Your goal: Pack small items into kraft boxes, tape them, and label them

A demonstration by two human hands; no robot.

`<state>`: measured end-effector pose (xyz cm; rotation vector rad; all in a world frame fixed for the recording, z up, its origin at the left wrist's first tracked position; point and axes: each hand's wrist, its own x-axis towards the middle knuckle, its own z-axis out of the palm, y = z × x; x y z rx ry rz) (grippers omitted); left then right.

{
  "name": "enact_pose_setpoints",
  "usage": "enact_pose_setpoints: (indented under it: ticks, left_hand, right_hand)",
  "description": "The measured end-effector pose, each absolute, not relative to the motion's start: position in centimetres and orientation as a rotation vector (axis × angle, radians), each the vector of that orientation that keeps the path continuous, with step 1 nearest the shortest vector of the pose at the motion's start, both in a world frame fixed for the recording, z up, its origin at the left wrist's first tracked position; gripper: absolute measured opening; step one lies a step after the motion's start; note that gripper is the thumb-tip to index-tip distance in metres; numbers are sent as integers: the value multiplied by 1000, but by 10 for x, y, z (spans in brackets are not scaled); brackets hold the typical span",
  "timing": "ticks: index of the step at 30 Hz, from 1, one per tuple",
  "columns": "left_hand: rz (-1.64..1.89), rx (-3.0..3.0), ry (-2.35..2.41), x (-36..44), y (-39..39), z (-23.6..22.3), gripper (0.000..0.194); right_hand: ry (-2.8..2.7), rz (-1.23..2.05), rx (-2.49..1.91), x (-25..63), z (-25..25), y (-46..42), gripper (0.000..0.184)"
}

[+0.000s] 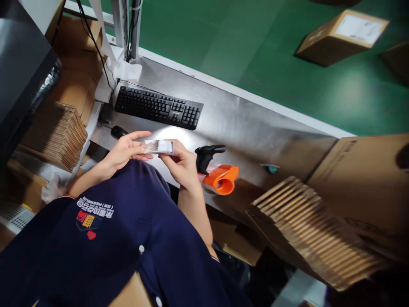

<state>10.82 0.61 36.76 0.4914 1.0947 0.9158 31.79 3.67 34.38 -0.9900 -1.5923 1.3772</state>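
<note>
Between my two hands is a small clear plastic packet with a white label on it; what lies inside is too small to make out. My left hand pinches its left end, with some fingers stretched out. The fingers of my right hand close round the packet's right end. Both hands are in front of my chest, over the near edge of the metal table. Right of my right hand stand a black barcode scanner and an orange tape dispenser.
A black keyboard and mouse lie beyond my hands. Folded cardboard is stacked at the left and the right. A large carton stands at the right. On the green floor sits a labelled box.
</note>
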Motion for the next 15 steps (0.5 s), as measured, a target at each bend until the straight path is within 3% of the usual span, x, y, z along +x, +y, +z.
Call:
enact_pose_setpoints:
  ticks: [15]
  left_hand:
    - [937,606,1116,107,-10,394,99]
  right_hand:
    - [-1418,1504,-976,312,346,29,13]
